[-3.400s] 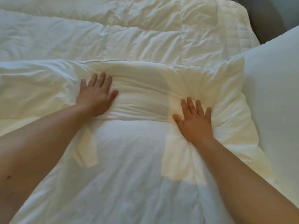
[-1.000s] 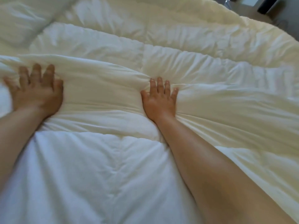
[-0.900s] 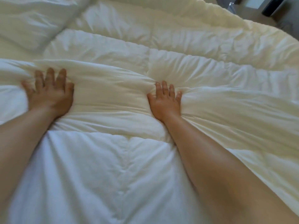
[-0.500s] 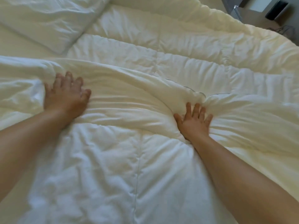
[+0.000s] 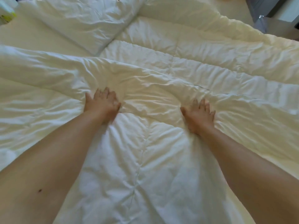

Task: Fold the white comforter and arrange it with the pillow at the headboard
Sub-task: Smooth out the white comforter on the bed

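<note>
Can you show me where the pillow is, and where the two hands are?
pillow [image 5: 90,25], head view, middle of its wrinkled top.
left hand [image 5: 102,105], head view, back of hand.
right hand [image 5: 199,114], head view, back of hand.

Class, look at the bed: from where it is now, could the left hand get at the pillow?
Probably yes, with a stretch: the left hand presses flat on the comforter, and the pillow lies uncovered further up; nothing sits between.

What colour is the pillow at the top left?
White, like the comforter; the pillow shows in the head view.
</note>
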